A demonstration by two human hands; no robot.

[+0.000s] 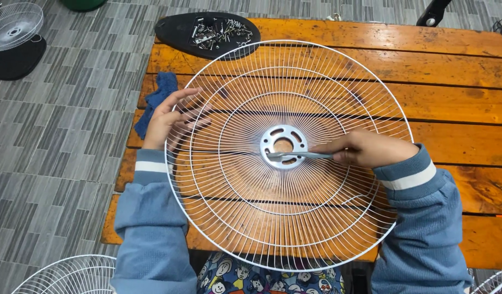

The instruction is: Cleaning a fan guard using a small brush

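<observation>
A large round white wire fan guard (245, 218) lies on an orange wooden table (452, 71), with a grey metal hub plate (283, 146) at its middle. My left hand (166, 117) grips the guard's left rim, fingers spread over the wires. My right hand (365, 148) reaches in from the right and holds a slim grey metal tool (300, 155), whose tip rests on the lower edge of the hub plate.
A black dish (177, 27) with several screws and small metal parts sits at the table's far left edge. A blue cloth (155, 98) lies under my left hand. More white fan guards rest on the tiled floor at top left (14, 24) and bottom left (71, 275).
</observation>
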